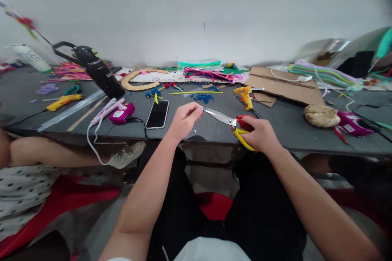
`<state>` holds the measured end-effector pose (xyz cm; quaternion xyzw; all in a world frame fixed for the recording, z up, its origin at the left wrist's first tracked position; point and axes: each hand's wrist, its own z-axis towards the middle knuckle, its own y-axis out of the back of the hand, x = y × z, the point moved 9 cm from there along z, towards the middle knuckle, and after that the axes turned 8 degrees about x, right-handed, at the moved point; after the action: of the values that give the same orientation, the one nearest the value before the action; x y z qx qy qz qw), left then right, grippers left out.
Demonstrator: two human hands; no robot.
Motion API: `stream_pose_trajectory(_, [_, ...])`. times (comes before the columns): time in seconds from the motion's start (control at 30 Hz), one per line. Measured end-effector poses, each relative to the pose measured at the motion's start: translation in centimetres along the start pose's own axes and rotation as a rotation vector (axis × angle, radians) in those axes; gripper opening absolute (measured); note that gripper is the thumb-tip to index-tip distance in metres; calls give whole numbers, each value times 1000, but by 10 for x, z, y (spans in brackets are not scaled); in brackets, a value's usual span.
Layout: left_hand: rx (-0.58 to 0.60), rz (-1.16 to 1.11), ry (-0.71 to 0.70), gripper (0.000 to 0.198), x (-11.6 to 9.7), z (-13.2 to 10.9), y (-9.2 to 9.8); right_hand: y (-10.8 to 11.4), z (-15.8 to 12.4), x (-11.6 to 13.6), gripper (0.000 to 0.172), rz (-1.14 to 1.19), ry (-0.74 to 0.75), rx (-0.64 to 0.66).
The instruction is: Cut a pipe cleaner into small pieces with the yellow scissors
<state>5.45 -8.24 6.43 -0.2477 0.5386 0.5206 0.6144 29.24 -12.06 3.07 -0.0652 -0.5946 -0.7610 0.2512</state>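
My right hand (262, 133) grips scissors (221, 117) by their red and yellow handles, the silver blades pointing left. My left hand (187, 119) is closed in a pinch at the blade tips; what its fingertips hold is too small to make out. Behind the blades lies a scatter of small blue cut pieces (204, 98). A long yellow pipe cleaner (196, 92) stretches across the table above my left hand. A phone (157, 114) with a dark screen lies left of that hand, and a yellow glue gun (244, 96) rests beyond the scissors.
A black bottle (99, 71), a purple power block (122, 113) and another yellow glue gun (65, 101) are at left. Pink pipe cleaners (208, 74) lie along the back wall. Cardboard (284, 85) is at right. A person's arm (61, 151) is by the left table edge.
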Motion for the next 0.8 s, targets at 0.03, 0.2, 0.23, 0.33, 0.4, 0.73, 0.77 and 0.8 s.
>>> stream_pose_trajectory(0.03, [4, -10, -2, 31, 0, 0, 0, 0, 0, 0, 25, 3, 1, -1])
stream_pose_trajectory(0.2, [17, -65, 3, 31, 1, 1, -3, 0, 0, -1, 24, -6, 8, -4])
stream_pose_trajectory(0.23, [18, -71, 6, 31, 1, 1, -3, 0, 0, -1, 24, -9, 11, -5])
stream_pose_trajectory(0.33, [19, -86, 9, 31, 1, 1, -4, 0, 0, 0, 24, -7, 16, -12])
stream_pose_trajectory(0.4, [20, -94, 8, 30, 2, 1, -4, 1, 0, 1, 24, -2, 12, -18])
stream_pose_trajectory(0.73, [8, -81, 7, 32, 1, 1, -3, 8, -2, 5, 27, 226, -50, -12])
stream_pose_trajectory(0.77, [7, -71, 7, 32, 1, 1, -3, 7, -2, 5, 27, 229, -44, -6])
stream_pose_trajectory(0.8, [7, -59, 5, 32, 1, 1, -3, 6, -2, 5, 28, 225, -37, 1])
